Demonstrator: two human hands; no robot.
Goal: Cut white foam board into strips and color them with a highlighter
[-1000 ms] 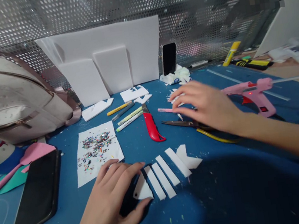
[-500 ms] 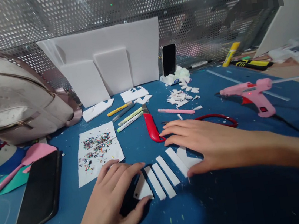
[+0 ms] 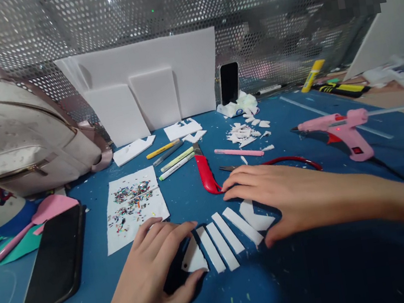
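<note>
At six o'clock on the blue tabletop (image 3: 181,190), four flat white strips (image 3: 223,246) lie between two bare hands: the left hand (image 3: 147,266) curves around a white holed piece (image 3: 194,259), the right hand (image 3: 279,190) arches over a white forked piece (image 3: 255,218). A pink plastic glue gun (image 3: 337,126) lies at three.

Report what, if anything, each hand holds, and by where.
Left hand brackets the white dotted piece, thumb at one end, index finger at the other; grip uncertain. Right hand spreads over the white notched piece, no hold visible.

The right hand (image 3: 281,190) hides the middle of the red-handled tool (image 3: 294,158). The left edge cuts off the backpack (image 3: 20,128).
</note>
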